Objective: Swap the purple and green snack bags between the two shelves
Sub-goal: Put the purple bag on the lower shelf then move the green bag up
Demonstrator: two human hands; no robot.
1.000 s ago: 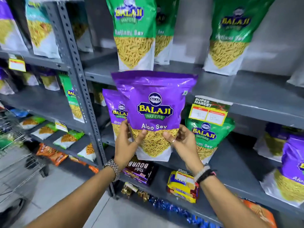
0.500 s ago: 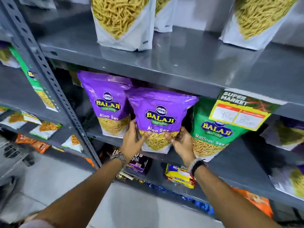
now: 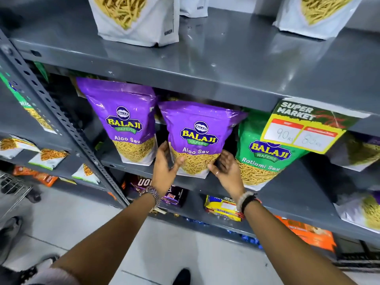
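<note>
steadying the purple bag (image 3: 197,138) upright on the lower shelf (image 3: 287,194), both hands (image 3: 164,163) (image 3: 226,167) loosely cupping its bottom corners so it won't tip.

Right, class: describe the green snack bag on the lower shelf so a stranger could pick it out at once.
Find the grey metal shelf carrying the yellow price tag. Beneath it, on the lower shelf, three Balaji bags stand in a row. The green bag is the rightmost, beside the right hand; it alone is green and reads Ratlami Sev, its neighbours being purple.
</note>
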